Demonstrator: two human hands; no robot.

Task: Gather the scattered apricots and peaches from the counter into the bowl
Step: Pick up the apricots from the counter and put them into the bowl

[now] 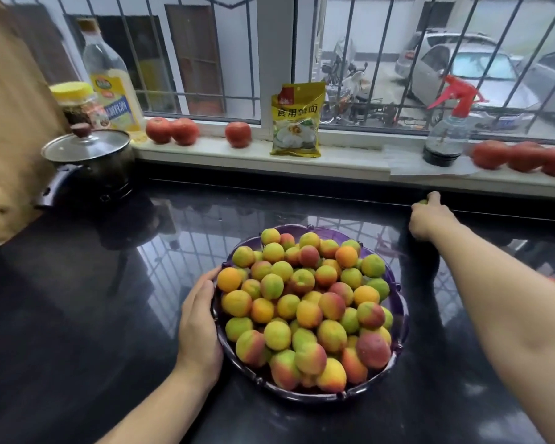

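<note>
Reaching far to the right, the right hand [428,216] curls its fingers round a small green fruit [423,202] at the back of the counter [77,299]. The left hand [199,318] rests flat against the purple bowl [401,310], fingers together. The fruit looks light, round and soft, so hold it gently around the middle.

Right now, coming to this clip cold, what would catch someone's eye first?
The round purple plastic bowl, heaped with yellow, green and red apricots and peaches, dominates the glossy black counter. The left hand rests against its left rim, while the right hand reaches to the counter's far edge, curled round a small greenish fruit. Red tomatoes line the white windowsill behind.
</note>
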